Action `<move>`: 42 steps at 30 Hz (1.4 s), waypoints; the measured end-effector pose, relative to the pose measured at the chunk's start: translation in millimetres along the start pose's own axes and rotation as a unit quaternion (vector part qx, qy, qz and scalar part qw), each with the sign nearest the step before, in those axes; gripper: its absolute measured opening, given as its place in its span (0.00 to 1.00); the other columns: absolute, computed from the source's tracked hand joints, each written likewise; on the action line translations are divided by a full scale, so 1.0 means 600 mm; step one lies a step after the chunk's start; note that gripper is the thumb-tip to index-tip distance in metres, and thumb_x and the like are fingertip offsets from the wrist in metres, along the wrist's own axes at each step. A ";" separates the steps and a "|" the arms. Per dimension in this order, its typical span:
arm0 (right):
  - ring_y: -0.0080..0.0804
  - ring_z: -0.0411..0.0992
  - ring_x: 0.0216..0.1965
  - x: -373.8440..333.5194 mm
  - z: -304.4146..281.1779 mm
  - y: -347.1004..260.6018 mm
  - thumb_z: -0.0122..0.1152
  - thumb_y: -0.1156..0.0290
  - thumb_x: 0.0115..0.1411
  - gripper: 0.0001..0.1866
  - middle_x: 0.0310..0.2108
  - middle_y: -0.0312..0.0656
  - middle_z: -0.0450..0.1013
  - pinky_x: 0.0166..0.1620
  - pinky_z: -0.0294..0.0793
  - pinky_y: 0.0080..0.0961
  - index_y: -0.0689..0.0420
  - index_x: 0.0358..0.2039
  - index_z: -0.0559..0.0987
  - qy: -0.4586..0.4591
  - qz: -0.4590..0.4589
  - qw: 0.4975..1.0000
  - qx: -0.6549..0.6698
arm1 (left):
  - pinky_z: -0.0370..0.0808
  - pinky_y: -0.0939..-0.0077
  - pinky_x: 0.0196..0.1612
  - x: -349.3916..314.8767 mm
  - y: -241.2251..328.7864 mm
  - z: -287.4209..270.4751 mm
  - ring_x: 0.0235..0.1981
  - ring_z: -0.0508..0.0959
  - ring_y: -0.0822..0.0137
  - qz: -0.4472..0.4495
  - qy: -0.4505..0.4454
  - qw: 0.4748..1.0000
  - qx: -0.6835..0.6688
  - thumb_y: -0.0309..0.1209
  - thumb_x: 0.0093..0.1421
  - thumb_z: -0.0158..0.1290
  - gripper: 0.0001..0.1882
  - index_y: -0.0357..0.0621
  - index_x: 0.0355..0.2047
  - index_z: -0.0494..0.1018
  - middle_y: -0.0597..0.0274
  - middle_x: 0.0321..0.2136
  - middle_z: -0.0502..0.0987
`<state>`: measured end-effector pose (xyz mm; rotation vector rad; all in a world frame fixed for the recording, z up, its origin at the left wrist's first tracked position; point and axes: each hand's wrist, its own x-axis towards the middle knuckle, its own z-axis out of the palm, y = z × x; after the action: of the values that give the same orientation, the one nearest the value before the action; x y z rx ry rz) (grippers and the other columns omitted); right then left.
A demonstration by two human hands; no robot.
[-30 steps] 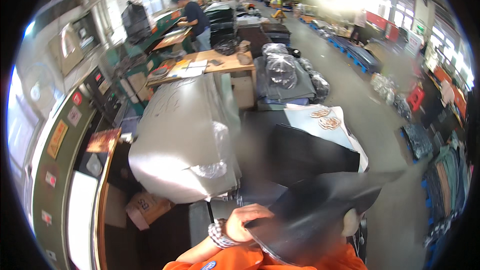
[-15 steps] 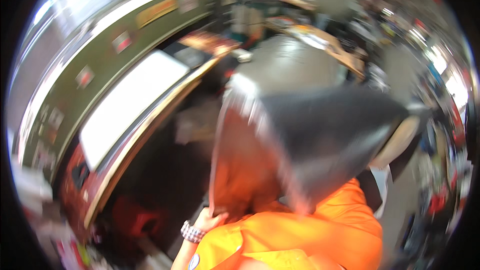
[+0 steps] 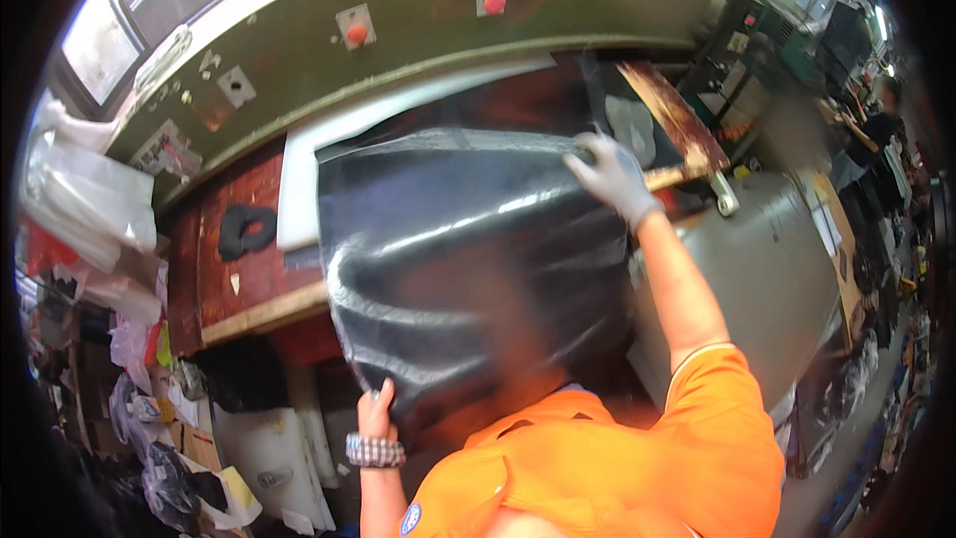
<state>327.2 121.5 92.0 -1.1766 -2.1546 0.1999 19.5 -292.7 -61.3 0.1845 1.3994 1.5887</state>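
Observation:
A large glossy black sheet [image 3: 468, 209] spans from my body out over the bench, bent and sagging toward me. At its near left corner my left hand [image 3: 376, 413], bare and with a checkered band at the wrist, is closed on the edge with the thumb up. My right hand [image 3: 615, 177], in a pale grey glove, pinches the sheet's far right edge. Beneath the sheet's far left side lies a white board [image 3: 299, 189], mostly covered by it. The board rests on a worn dark red bench top [image 3: 199, 279].
Behind the bench runs a green machine beam [image 3: 418, 15] with red buttons. A black ring-shaped object [image 3: 247, 231] lies left of the board. A grey metal surface [image 3: 747, 279] stands at the right. Plastic bags [image 3: 90, 199] hang at the left; another person [image 3: 881, 139] is far right.
My view has turned toward the bench. The sheet, earlier folded up in front of me, is now spread over the bench and board. My right hand, hidden before, now shows on its far edge.

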 end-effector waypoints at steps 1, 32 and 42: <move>0.52 0.76 0.44 -0.015 0.003 0.064 0.65 0.52 0.58 0.21 0.39 0.50 0.78 0.48 0.75 0.43 0.55 0.43 0.82 -0.030 0.105 0.993 -0.043 | 0.72 0.67 0.53 0.008 0.010 0.005 0.45 0.78 0.65 0.022 0.031 0.999 0.027 0.29 0.64 0.59 0.17 0.32 0.50 0.75 0.60 0.45 0.79; 0.44 0.75 0.48 0.048 0.081 0.211 0.66 0.67 0.59 0.20 0.48 0.53 0.76 0.52 0.74 0.36 0.63 0.49 0.79 0.009 0.302 0.952 0.049 | 0.75 0.71 0.37 0.374 0.230 0.115 0.31 0.79 0.68 0.220 0.238 0.785 0.529 0.35 0.61 0.62 0.16 0.37 0.44 0.77 0.57 0.30 0.81; 0.41 0.73 0.55 0.023 0.090 0.174 0.58 0.73 0.64 0.20 0.52 0.52 0.75 0.59 0.68 0.31 0.67 0.56 0.74 0.077 0.322 0.934 0.132 | 0.68 0.79 0.29 0.345 0.208 0.107 0.23 0.68 0.79 0.185 0.248 0.885 0.348 0.34 0.63 0.62 0.13 0.37 0.27 0.75 0.67 0.20 0.74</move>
<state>360.5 202.6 12.8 -1.6331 -1.4857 0.6370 -113.1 -82.8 -32.6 0.5217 2.4327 1.4054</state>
